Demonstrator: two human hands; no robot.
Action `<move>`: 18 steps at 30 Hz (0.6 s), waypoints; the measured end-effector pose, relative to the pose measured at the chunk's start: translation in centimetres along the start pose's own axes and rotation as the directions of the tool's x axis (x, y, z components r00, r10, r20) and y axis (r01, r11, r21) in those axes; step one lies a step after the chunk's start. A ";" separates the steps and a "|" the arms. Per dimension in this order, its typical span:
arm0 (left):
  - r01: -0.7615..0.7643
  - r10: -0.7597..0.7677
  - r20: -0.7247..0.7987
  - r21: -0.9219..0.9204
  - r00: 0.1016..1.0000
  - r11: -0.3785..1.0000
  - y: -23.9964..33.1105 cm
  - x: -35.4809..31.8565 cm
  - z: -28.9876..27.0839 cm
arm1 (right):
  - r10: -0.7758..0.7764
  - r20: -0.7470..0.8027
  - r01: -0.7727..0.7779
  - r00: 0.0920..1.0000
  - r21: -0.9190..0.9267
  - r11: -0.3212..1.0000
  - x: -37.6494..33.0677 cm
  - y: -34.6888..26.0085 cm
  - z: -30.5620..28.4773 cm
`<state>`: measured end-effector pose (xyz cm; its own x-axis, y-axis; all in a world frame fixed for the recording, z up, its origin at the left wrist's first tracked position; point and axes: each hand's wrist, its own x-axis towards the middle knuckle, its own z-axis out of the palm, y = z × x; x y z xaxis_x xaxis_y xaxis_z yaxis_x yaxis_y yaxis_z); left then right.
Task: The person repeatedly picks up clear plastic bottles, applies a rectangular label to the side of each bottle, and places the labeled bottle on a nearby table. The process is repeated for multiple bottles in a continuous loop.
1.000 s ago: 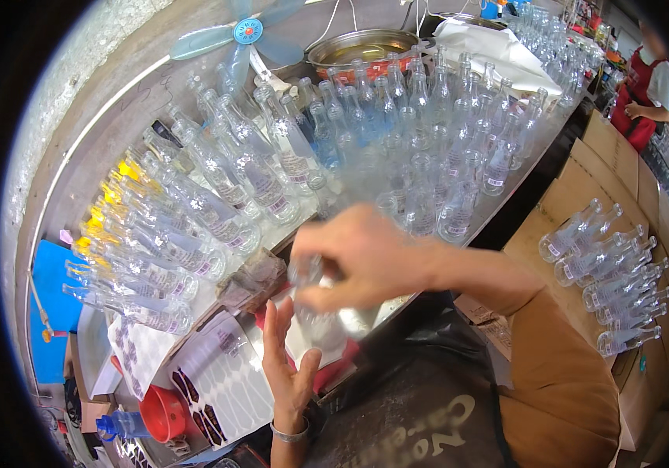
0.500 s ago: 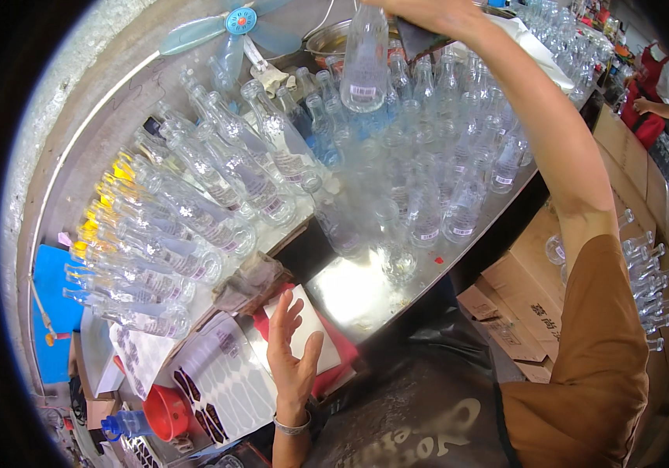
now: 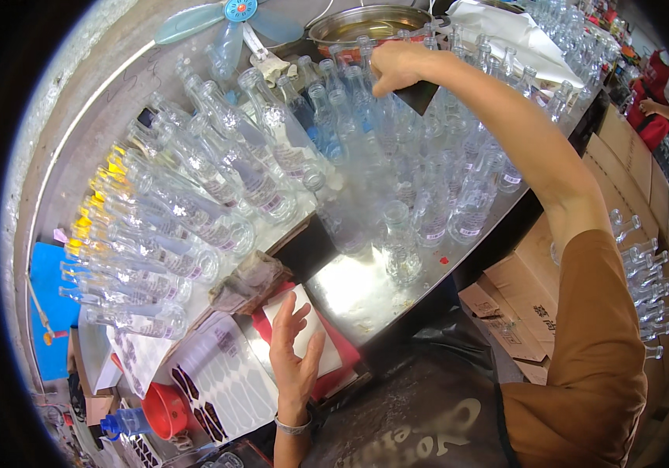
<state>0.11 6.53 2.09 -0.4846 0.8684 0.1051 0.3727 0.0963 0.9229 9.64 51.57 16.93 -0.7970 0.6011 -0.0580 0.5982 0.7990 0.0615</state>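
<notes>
My right hand (image 3: pixel 399 66) reaches over clear glass bottles (image 3: pixel 432 199) standing on the metal table. Its fingers are bent, and a dark flat scraper-like piece (image 3: pixel 419 97) sticks out under the palm. Whether the fingertips also touch a bottle neck is hidden. My left hand (image 3: pixel 295 351) is raised with fingers apart, holding nothing. Beneath it lie a white pad (image 3: pixel 330 347) and a red cloth (image 3: pixel 348 351). One clear bottle (image 3: pixel 402 253) stands at the near edge of the group, between my hands.
More bottles (image 3: pixel 229 183) with small labels crowd the left side. A folded rag (image 3: pixel 250 281) sits at that surface's edge. A sheet of bottle-shaped decals (image 3: pixel 229 374) and a red bowl (image 3: pixel 165 411) are lower left. Behind stand a fan (image 3: pixel 241 9) and a metal basin (image 3: pixel 373 25). Cardboard boxes (image 3: pixel 522 288) are at right.
My right hand has come down and nearer with the dark piece. The bottle hanging from it is no longer held up and seems lowered among the others. My left hand has barely moved.
</notes>
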 end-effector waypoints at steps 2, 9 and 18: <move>0.006 -0.006 -0.001 0.002 1.000 1.000 -0.1 0.0 0.0 | -0.020 -0.001 0.020 1.000 -0.022 1.000 0.3 0.1 0.7; 0.022 -0.023 -0.011 -0.028 1.000 0.999 -0.9 -0.5 -0.5 | -0.099 0.033 0.101 0.994 -0.058 0.993 1.4 0.4 0.1; 0.031 -0.033 -0.031 -0.048 0.999 0.998 -0.7 -1.0 -1.0 | -0.149 0.048 0.151 0.988 -0.052 0.987 3.9 -6.0 2.0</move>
<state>-0.47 5.13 1.72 -0.5205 0.8495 0.0860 0.3187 0.0999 0.9426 3.12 49.20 14.30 -0.8723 0.4755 -0.1140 0.4655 0.8790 0.1035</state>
